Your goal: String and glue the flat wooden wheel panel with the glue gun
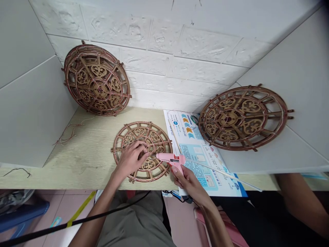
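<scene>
My right hand [187,180] grips a pink glue gun [169,158] by its handle, finger near the trigger. A long white glue stick [223,174] sticks out of the gun's back end. The nozzle points left, just over a round brown openwork disc [148,165] lying flat on the table. Thin reddish wires run along the disc's rings and spokes. My left hand [132,156] rests on the disc's left part, thumb and fingers drawn together close to the nozzle. Whatever those fingers pinch is too small to make out.
Similar discs lean at the left [99,91] and right [244,118] against the partitions. Printed sheets [190,144] lie under the right side. Loose wires [68,135] are on the table [84,154]. A black cable [108,211] crosses low in front; another person's arm [302,202] shows at right.
</scene>
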Available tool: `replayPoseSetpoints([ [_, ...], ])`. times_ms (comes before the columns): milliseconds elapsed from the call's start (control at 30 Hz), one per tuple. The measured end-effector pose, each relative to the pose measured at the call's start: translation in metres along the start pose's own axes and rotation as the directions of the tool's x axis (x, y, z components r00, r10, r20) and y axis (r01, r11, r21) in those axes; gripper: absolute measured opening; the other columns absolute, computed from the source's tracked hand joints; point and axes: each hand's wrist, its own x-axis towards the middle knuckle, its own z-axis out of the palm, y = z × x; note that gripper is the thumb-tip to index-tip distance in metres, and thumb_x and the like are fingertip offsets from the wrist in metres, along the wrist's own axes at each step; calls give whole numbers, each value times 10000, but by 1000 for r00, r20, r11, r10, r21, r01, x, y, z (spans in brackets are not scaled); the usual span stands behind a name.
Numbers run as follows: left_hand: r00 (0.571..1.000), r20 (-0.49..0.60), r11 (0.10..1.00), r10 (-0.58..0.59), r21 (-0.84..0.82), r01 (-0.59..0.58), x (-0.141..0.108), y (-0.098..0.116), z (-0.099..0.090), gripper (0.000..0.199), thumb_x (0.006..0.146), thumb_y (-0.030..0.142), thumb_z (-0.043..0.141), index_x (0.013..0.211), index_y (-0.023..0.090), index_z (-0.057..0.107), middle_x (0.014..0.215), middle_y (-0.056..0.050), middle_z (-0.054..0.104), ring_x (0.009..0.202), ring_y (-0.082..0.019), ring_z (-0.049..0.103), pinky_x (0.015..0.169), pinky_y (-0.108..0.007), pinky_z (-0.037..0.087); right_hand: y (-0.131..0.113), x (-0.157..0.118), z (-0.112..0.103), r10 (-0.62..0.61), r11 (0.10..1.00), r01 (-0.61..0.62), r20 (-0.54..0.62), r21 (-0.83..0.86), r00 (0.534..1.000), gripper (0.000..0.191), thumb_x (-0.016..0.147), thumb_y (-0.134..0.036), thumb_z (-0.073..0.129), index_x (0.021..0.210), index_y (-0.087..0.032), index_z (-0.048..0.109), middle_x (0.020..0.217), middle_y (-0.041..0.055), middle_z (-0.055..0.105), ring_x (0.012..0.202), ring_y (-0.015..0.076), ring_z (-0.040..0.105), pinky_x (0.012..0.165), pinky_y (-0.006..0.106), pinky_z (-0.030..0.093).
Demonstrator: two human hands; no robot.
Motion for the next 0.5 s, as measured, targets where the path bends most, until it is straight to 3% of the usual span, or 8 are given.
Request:
replayPoseSetpoints([
  [500,1000,2,1000,5,6,-5,0,-1,0,113,977,278,561,921,213,633,1250,-31,644,1126,-221,630,983,-391,470,3,-1,-2,-33,999,33,17,-15,999,626,755,-803,640,699,-211,445,578,-76,286,546,78,215,483,225,232],
])
